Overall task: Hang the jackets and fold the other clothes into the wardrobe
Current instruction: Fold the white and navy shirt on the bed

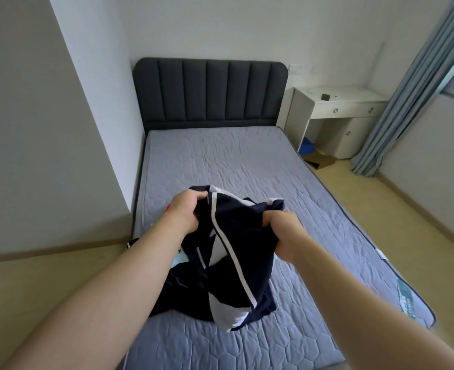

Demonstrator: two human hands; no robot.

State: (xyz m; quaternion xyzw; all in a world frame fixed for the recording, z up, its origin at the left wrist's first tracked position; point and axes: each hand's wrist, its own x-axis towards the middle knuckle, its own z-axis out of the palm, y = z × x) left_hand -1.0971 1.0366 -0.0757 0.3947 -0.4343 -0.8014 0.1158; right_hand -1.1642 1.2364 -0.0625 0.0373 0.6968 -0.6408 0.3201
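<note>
both my left hand and right hand have their fingers clenched on bunched cloth at the top of the navy garment. it hangs between them over the near end of the bed, its lower part slumped on the mattress. i cannot tell whether it is a jacket. to do this well i should lift higher, shake it open, then walk my grips out to matching corners so it hangs flat.
</note>
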